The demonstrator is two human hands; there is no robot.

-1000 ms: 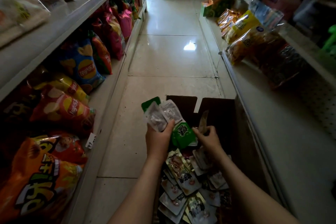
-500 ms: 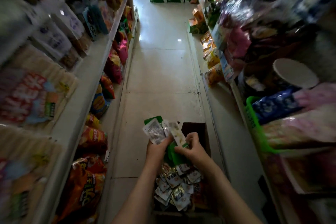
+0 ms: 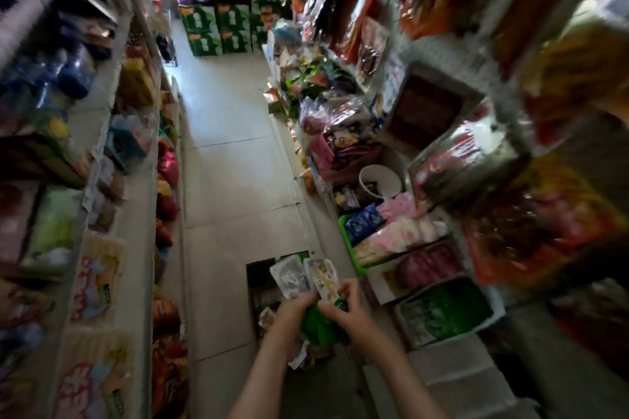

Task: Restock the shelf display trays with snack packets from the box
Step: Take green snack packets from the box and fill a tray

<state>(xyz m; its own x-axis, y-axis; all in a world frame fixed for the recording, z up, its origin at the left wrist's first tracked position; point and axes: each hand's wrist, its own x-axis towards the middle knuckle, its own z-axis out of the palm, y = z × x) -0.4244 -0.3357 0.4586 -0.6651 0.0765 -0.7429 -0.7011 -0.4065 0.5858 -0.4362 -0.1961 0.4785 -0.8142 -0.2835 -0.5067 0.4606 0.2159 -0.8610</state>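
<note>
Plainly, both hands were occupied. The left hand point(image 3: 293, 312) gripped a fanned bundle of snack packets point(image 3: 306, 279) from below, its fingers point(image 3: 306, 299) curled round the green one at the bottom. The right hand point(image 3: 343, 311) pinched the same bundle from the 3 o'clock side. The bundle's long axis ran toward 12 o'clock.

The box point(image 3: 260, 282) sat on the floor point(image 3: 231, 214) under the hands, showing at their 10 o'clock. The display trays lay on the shelf at 2 to 3 o'clock, nearer the right hand. The closest, a white tray point(image 3: 456, 333) of green packets, looked the likely match.

Past it toward 1 o'clock stood a pink-packet tray point(image 3: 381, 282), a green basket point(image 3: 348, 245) and a white tub point(image 3: 380, 180). Nothing appeared to block the way across.
</note>
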